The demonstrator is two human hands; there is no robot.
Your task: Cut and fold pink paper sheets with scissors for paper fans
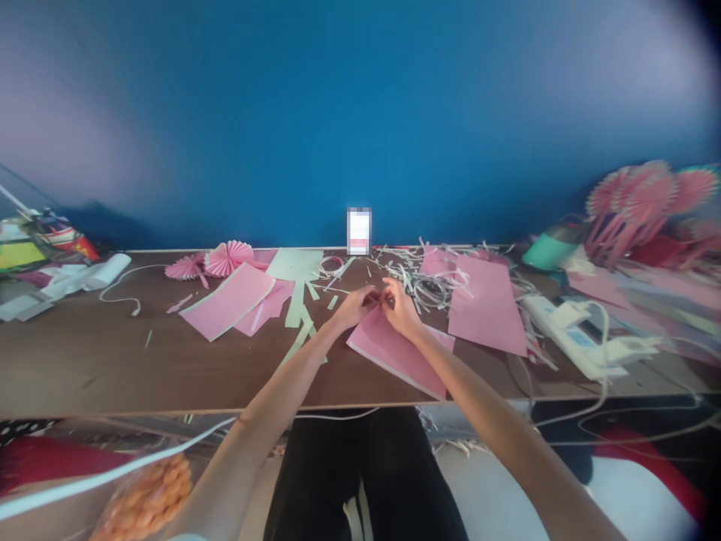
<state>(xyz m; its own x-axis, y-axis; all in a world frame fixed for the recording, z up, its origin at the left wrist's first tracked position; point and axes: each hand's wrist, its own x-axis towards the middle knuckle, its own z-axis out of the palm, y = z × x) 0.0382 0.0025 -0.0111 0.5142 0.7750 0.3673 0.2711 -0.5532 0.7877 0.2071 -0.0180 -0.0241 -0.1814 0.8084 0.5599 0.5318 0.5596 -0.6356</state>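
Note:
My left hand (354, 308) and my right hand (401, 308) meet above the middle of a brown wooden table (101, 361). Their fingertips pinch a small paper piece (375, 299) between them, mostly hidden by my fingers. Just below my hands lies a pink paper sheet (394, 353), its far edge partly under my right hand. Pale green paper cutoffs (298, 330) lie to the left of my left wrist. A tangle of white paper strips (428, 289) sits beyond my right hand.
More pink sheets (487, 304) lie on both sides, with pleated pink paper fans (225, 259) at the back. A white power strip (563, 334) with cables sits at right. A blue wall (360, 113) rises behind the table, and a bag of orange food (146, 500) lies near my lap.

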